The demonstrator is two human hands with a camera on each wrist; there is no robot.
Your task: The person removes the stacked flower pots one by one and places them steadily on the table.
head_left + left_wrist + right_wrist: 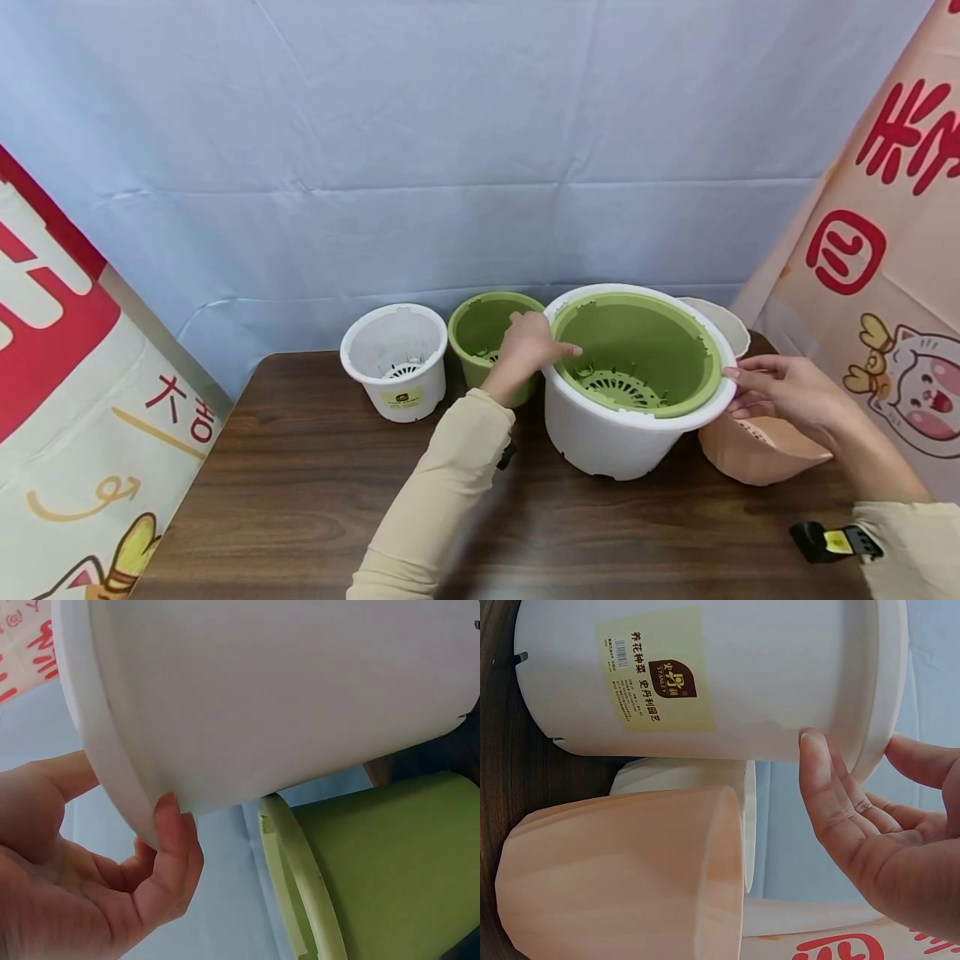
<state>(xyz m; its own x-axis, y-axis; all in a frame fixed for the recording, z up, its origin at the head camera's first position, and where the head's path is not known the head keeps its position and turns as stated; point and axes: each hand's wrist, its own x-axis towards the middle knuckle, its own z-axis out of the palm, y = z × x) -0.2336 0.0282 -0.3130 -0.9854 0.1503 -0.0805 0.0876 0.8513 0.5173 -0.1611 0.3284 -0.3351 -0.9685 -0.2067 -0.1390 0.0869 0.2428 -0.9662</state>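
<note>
A large white flowerpot [615, 450] stands right of centre in the head view, with a green flowerpot [645, 342] nested inside it. My left hand [527, 342] grips the white pot's rim on the left, thumb at the top and fingers curled beneath the lip, as the left wrist view shows. On the opposite side, my right hand [795, 396] pinches the same rim between thumb and fingers. A yellow label [656, 671] shows on the white wall in the right wrist view. Behind my left hand sits a smaller green flowerpot [476, 321], partly hidden by it.
A small white flowerpot [393, 342] stands farthest left on the brown wooden table [300, 500]. A pink flowerpot [757, 458] is below my right hand, with a cream flowerpot [723, 325] behind it. Pale blue cloth [412, 167] hangs along the back; printed banners flank both sides.
</note>
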